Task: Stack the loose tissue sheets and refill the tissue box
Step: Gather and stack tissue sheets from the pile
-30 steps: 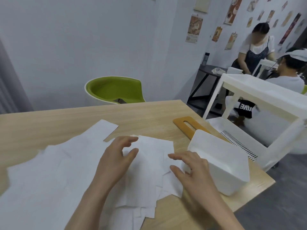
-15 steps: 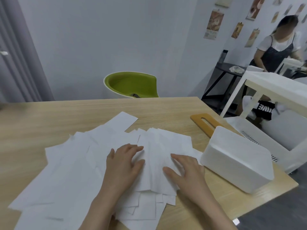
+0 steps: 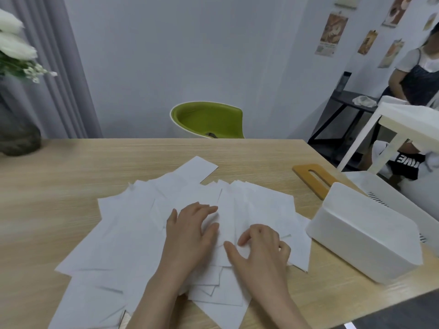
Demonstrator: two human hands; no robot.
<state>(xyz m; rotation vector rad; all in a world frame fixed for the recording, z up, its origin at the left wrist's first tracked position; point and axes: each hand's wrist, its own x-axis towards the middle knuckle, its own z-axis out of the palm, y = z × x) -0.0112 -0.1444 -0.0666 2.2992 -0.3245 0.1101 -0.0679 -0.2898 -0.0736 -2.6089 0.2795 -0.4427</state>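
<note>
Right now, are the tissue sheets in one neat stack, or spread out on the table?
Spread out. The tissue sheets lie fanned and overlapping at different angles across the table, with both hands on them.

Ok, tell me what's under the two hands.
Both the left hand and right hand rest on the spread of loose tissue sheets, which lies on the wooden table. Whatever sits beneath the overlapping sheets is covered.
</note>
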